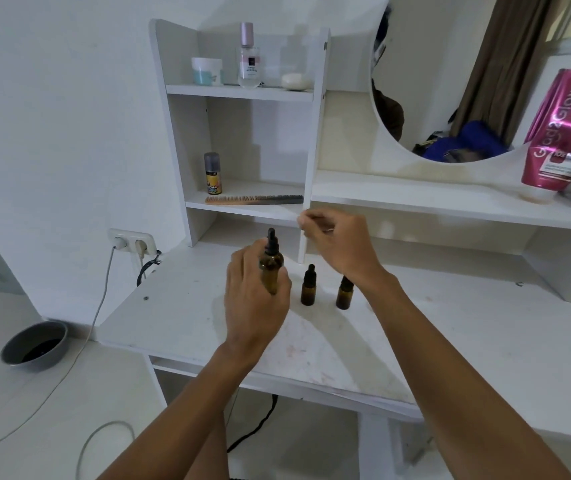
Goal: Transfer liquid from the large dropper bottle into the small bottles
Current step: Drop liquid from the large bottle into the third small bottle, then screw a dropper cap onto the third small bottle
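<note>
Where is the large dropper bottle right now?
Head view, centre-left: the large dropper bottle is gripped in the left hand, just left of a small bottle standing on the white table.

Head view, forward-down, perhaps close over desk (450, 341)

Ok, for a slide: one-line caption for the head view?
Left hand grips the large dropper bottle; right hand raised beside it, two small bottles on the desk.

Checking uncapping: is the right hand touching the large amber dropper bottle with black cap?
Apart. Head view shows a clear gap between right hand and large amber dropper bottle.
</note>
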